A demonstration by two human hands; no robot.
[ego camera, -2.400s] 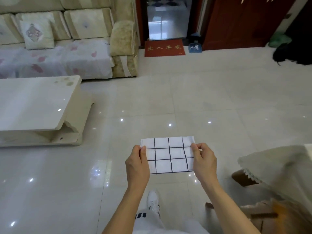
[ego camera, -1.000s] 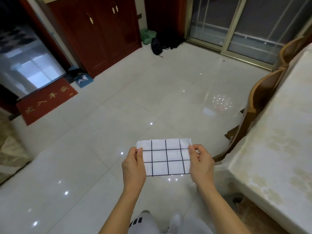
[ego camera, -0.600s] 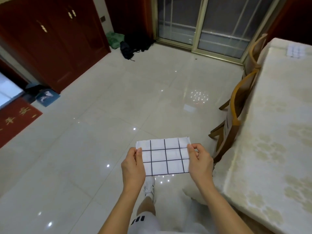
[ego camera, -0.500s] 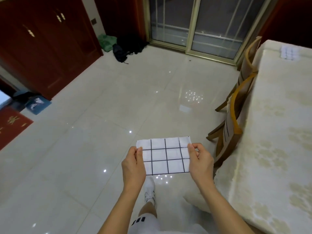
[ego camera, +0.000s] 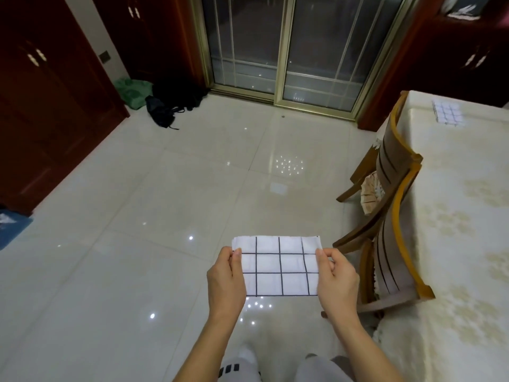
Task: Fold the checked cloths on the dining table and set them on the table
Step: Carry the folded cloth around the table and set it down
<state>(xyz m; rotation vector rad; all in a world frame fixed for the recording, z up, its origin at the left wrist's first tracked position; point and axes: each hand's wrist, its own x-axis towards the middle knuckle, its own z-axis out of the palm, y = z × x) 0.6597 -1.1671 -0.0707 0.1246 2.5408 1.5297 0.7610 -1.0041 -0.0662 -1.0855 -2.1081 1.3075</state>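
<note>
Thumb and fingers of the left hand (ego camera: 226, 279) pinch the left edge of a folded checked cloth (ego camera: 278, 266), thumb lying on the top face near the upper corner; the right hand (ego camera: 336, 282) pinches the right edge the same way, its fingers curled beneath. Between them the cloth is stretched flat in the air above the glossy tiled floor (ego camera: 154, 205), clear of the dining table (ego camera: 462, 244) to the right. It is a white rectangle crossed by dark grid lines, its long axis running left to right between the hands. No writing or label shows on it. A second checked cloth (ego camera: 448, 112) lies folded at the table's far end. Two wooden chairs (ego camera: 394, 216) stand against the table's near side.
</note>
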